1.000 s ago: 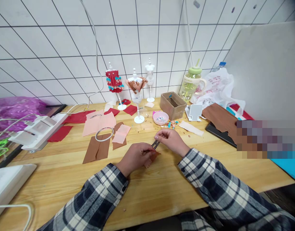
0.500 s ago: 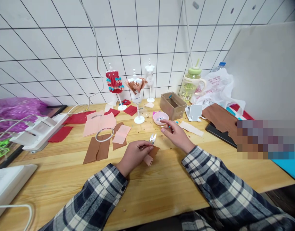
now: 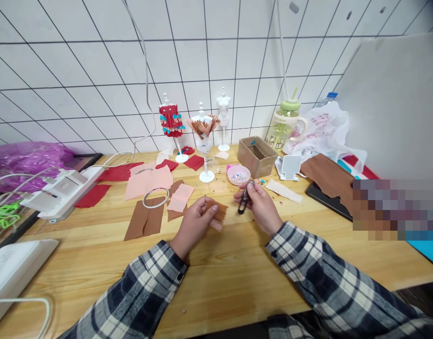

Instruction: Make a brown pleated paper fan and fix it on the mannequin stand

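Over the tabletop (image 3: pixel 223 287), the left hand (image 3: pixel 193 225) pinches jagged brown fabric (image 3: pixel 220 213), near the black tool (image 3: pixel 244 199) the right hand (image 3: pixel 266 208) holds.

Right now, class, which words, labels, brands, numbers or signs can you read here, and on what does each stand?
"CO…AN": low on the clear green-lidded drinking jug; the middle is unclear.
Too small to read: print on the jug's cream band.
Too blurred to read: pink print on the crumpled white plastic bag.
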`<state>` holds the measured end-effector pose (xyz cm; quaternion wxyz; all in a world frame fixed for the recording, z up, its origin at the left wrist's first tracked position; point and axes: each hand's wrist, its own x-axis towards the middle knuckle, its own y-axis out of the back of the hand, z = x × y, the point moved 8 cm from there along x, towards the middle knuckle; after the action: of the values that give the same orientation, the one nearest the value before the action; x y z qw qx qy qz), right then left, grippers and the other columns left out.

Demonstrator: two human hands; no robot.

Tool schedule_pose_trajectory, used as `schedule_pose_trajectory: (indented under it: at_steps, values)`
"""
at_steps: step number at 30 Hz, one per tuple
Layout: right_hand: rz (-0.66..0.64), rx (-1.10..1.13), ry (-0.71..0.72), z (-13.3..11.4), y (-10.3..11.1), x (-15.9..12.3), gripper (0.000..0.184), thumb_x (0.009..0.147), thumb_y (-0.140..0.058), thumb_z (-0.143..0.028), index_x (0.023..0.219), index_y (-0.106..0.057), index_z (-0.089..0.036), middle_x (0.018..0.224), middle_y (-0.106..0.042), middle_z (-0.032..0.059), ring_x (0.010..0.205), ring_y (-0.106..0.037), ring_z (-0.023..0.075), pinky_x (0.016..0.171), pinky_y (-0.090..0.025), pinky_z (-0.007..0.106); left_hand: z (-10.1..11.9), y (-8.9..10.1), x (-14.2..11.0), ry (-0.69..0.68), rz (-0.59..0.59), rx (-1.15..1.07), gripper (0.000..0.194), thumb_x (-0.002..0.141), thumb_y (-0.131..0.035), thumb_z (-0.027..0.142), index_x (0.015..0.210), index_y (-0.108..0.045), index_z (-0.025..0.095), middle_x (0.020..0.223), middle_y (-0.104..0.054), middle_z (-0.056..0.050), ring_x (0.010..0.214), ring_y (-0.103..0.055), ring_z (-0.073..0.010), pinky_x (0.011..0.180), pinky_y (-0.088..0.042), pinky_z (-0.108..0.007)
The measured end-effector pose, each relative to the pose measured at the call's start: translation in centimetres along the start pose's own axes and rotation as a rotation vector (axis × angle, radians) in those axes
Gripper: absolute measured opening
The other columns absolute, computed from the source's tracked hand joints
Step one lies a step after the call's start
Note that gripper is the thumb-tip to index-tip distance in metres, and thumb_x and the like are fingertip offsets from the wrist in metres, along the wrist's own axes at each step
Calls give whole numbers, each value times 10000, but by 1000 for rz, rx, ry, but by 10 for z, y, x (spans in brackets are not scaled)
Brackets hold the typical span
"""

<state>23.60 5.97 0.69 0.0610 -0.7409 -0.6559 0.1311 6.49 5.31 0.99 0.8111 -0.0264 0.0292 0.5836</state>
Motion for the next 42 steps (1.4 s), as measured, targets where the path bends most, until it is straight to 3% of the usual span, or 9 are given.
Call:
schedule_pose_trajectory:
  at_steps: [2, 4, 8, 15, 22, 28, 34, 39, 42]
  values:
    - [-74, -101, -14, -3, 0, 0, 437, 793, -602, -604, 956, -620, -199, 583, -517, -49, 477, -460, 92, 500, -411, 227, -5, 4, 1, 60, 1, -51, 326, 793, -674, 462, 892, -511, 197, 687, -672, 21, 512, -666, -184, 476, -536, -300]
    - [-195, -216, -55, 2, -8, -3, 432, 756, -663, -563, 944, -662, -174, 567, -469, -62, 440, -356, 68, 432, -318, 210, -6, 7, 2, 73, 26, -74, 330, 792, -676, 455, 900, -497, 199, 653, -653, 39, 479, -664, -182, 453, -513, -277]
    - [-310, -318, -128, 15, -23, -12, 418, 749, -679, -524, 931, -693, -148, 600, -509, -46, 464, -343, 62, 434, -258, 213, -8, 8, 3, 81, 33, -62, 322, 795, -673, 438, 912, -497, 195, 680, -663, 37, 510, -692, -185, 466, -497, -249]
    - [-203, -409, -53, 14, -24, -10, 308, 667, -745, -423, 738, -625, -149, 646, -575, -21, 588, -463, 98, 554, -360, 239, -9, -2, 2, 62, -66, -35, 351, 801, -680, 452, 934, -507, 176, 729, -673, 16, 533, -689, -174, 514, -535, -269]
    - [-215, -365, -41, 13, -22, -10, 316, 710, -707, -467, 772, -590, -180, 598, -505, -48, 549, -428, 103, 512, -343, 242, -9, -13, 0, 130, -170, -50, 356, 770, -720, 454, 909, -590, 153, 776, -713, -25, 654, -703, -182, 638, -556, -291]
    - [-211, -356, -28, 10, -20, -9, 320, 706, -710, -478, 761, -579, -191, 607, -502, -48, 536, -426, 101, 494, -336, 242, -9, 7, 6, 51, -18, -81, 319, 733, -765, 392, 857, -621, 136, 816, -723, -41, 710, -682, -158, 646, -520, -242]
    - [-233, -373, -18, 12, -22, -10, 310, 718, -701, -473, 788, -593, -191, 596, -484, -50, 535, -417, 105, 498, -341, 246, -20, -5, 2, 192, -205, -111, 408, 733, -760, 454, 950, -671, 120, 748, -747, -72, 651, -716, -209, 653, -556, -305]
    - [-214, -411, 18, 8, -16, -7, 325, 759, -668, -504, 836, -598, -196, 596, -466, -55, 507, -391, 102, 485, -335, 247, -16, -1, 3, 156, -100, -122, 364, 714, -777, 420, 912, -701, 124, 781, -753, -63, 652, -696, -183, 631, -551, -279]
    - [-189, -425, -23, 6, -9, -5, 369, 856, -518, -584, 886, -556, -218, 556, -385, -77, 448, -316, 99, 445, -285, 245, -14, 6, 5, 134, -45, -127, 336, 734, -756, 417, 900, -691, 132, 748, -738, -40, 615, -681, -168, 620, -550, -279]
